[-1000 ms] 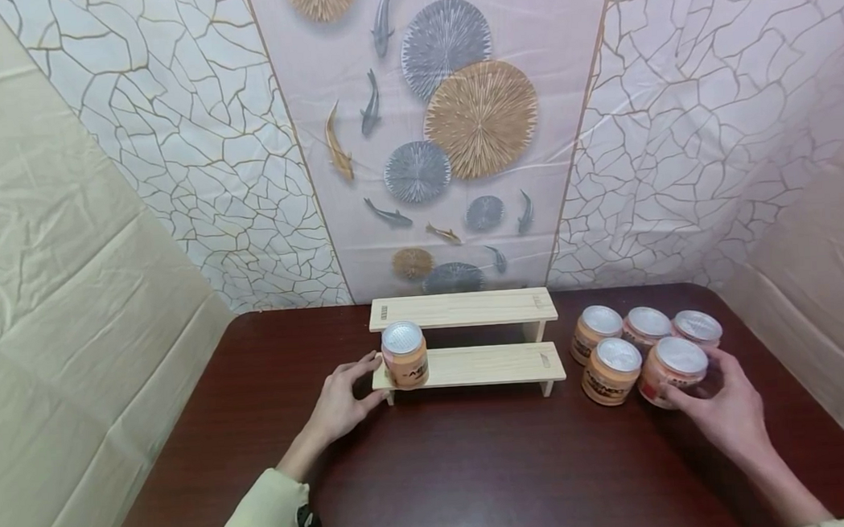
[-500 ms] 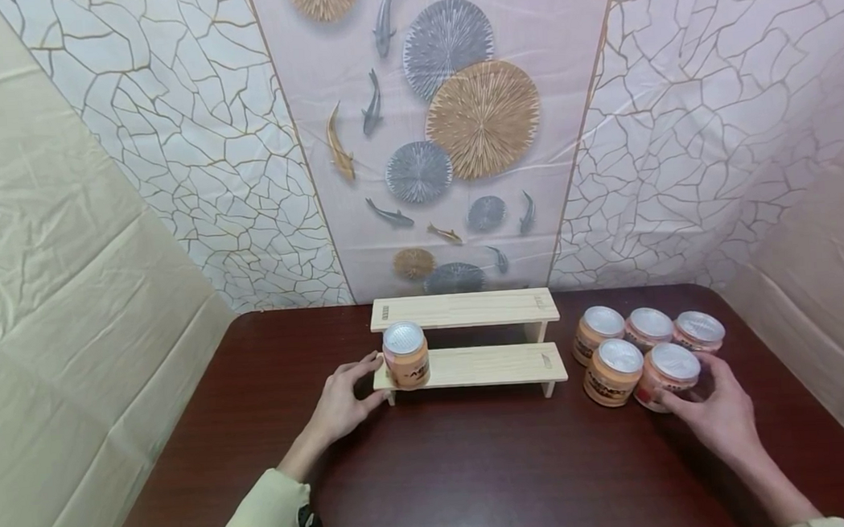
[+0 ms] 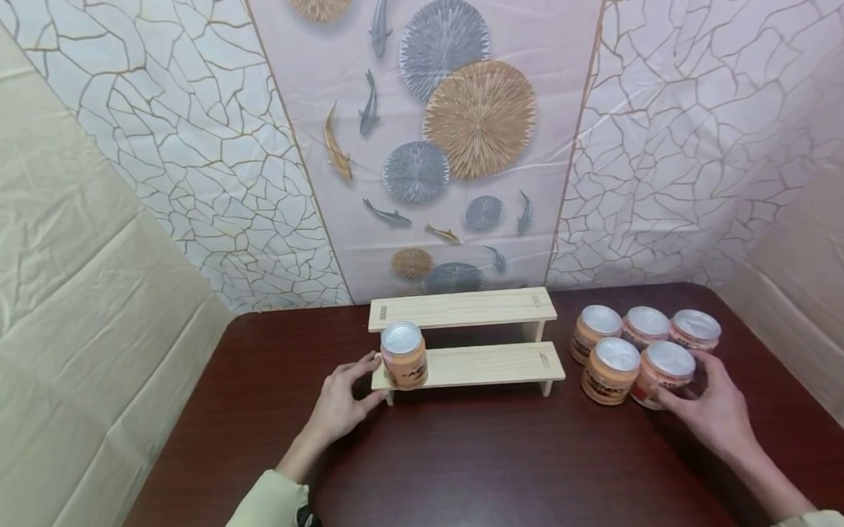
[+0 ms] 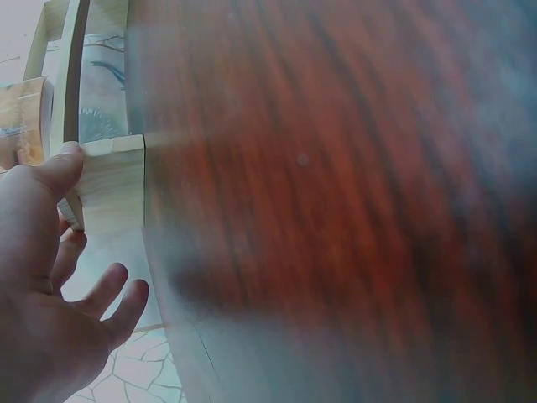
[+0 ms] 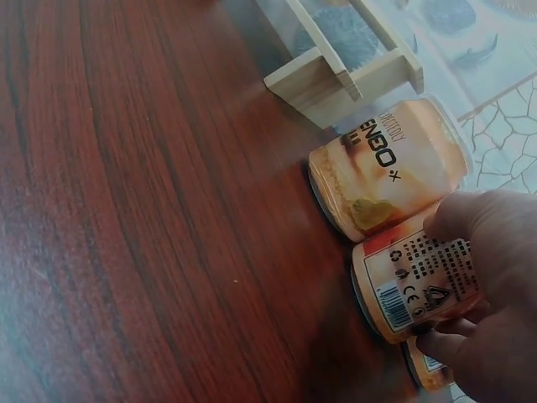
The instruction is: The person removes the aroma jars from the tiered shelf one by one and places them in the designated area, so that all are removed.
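Observation:
My left hand [image 3: 339,401] pinches the left end of the lower board of a pale two-step wooden shelf [image 3: 486,364]. In the left wrist view the thumb lies on the board's edge and the other fingers spread beyond it. An orange jar [image 3: 405,361] with a silvery lid stands upright on that lower step, close to the left fingers. At the right, my right hand [image 3: 714,407] grips a similar jar [image 5: 415,277] by its sides. This jar stands upright next to another orange jar [image 3: 610,373], its label and barcode visible in the right wrist view.
Behind the gripped jar, several more jars stand in a row, among them a left one [image 3: 595,333], a middle one [image 3: 645,327] and a right one [image 3: 696,327]. All rest on a dark red-brown table [image 3: 478,470]. Patterned cloth [image 3: 421,247] hangs at the back.
My right hand has brought its jar slightly left and down, closer to the neighbouring front jar. The left hand and the shelf look unmoved.

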Demonstrator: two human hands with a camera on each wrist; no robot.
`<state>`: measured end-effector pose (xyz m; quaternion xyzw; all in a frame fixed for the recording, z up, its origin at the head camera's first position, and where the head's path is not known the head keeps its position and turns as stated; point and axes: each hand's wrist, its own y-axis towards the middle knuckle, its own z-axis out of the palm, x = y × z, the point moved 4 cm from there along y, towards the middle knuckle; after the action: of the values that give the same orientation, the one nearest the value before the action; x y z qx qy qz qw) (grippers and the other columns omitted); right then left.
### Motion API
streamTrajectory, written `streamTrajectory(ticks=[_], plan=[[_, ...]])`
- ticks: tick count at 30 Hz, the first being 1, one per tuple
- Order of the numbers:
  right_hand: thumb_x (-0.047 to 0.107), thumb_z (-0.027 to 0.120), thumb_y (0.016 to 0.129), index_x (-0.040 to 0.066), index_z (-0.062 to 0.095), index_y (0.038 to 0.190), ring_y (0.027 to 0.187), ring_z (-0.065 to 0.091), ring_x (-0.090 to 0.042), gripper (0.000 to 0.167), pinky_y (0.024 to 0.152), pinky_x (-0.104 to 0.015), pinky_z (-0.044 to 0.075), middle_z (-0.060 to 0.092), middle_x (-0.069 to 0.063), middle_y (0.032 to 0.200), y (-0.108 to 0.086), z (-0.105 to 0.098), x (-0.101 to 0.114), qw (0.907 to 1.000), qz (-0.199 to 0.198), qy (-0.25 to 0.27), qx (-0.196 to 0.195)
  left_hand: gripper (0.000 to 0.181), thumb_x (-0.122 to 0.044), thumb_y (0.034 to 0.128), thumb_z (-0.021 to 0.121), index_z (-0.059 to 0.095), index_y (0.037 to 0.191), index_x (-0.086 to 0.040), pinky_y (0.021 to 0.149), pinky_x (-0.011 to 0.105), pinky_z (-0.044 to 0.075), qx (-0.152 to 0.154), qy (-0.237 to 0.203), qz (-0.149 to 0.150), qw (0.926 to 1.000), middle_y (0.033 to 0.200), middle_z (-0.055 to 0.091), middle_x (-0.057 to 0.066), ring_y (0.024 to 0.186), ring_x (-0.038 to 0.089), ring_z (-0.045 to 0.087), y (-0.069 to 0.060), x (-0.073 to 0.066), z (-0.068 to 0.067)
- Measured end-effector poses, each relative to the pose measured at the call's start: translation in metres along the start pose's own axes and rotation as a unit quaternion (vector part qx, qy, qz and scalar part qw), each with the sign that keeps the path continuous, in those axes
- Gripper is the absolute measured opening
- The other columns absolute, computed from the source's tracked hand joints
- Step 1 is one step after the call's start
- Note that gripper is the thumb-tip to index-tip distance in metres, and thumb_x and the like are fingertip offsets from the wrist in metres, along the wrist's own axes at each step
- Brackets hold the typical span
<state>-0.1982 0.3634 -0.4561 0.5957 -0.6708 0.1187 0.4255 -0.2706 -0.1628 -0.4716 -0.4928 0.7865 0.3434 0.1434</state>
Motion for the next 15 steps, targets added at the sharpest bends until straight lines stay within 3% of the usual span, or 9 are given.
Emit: streamTrajectory(ticks=[3,5,7,10,15], plan=[[0.011,0.082,0.081,-0.014,0.035,0.138,0.107,0.057,-0.053,0.078,0.069,-0.003,0.034,0.052,-0.039,0.121,0.001,-0.003,0.001,0.9997,0.017,-0.018,0.002,0.054,-0.017,0.0823,0.084,0.066,0.132,-0.007,0.094,0.061,0.044,0.003,-0.002,-0.003,1.0000,0.140,0.059,0.010,0.117,0.043,0.056,0.000,-0.001,0.000],[0.014,0.079,0.083,-0.013,0.038,0.137,0.108,0.057,-0.050,0.073,0.073,-0.007,0.031,0.051,-0.036,0.121,0.002,-0.007,0.006,0.9993,0.023,-0.017,-0.024,0.054,-0.018,0.0825,0.084,0.066,0.132,-0.007,0.094,0.061,0.044,0.005,-0.003,-0.003,1.0000,0.140,0.058,0.010,0.118,0.043,0.056,0.000,-0.001,0.000],[0.011,0.077,0.081,-0.013,0.043,0.133,0.106,0.055,-0.044,0.066,0.078,-0.011,0.029,0.052,-0.032,0.118,0.002,-0.011,0.015,0.9975,0.005,-0.012,-0.069,0.054,-0.018,0.0828,0.084,0.066,0.132,-0.007,0.094,0.061,0.044,0.006,-0.004,-0.004,1.0000,0.140,0.058,0.009,0.118,0.043,0.055,0.000,-0.001,0.000],[0.006,0.075,0.076,-0.013,0.050,0.125,0.097,0.049,-0.037,0.058,0.081,-0.018,0.026,0.050,-0.030,0.111,0.004,-0.014,0.038,0.9869,-0.073,-0.002,-0.144,0.054,-0.019,0.0830,0.084,0.065,0.133,-0.007,0.094,0.061,0.044,0.008,-0.004,-0.004,1.0000,0.140,0.058,0.009,0.118,0.043,0.055,0.000,0.000,0.000],[0.010,0.069,0.071,-0.017,0.056,0.113,0.093,0.048,-0.039,0.051,0.088,-0.013,0.028,0.054,-0.033,0.104,0.010,-0.006,0.080,0.9474,-0.246,0.040,-0.201,0.055,-0.018,0.0828,0.084,0.065,0.133,-0.007,0.094,0.062,0.044,0.007,-0.004,-0.006,0.9999,0.141,0.057,0.010,0.119,0.044,0.054,-0.001,0.000,-0.001]])
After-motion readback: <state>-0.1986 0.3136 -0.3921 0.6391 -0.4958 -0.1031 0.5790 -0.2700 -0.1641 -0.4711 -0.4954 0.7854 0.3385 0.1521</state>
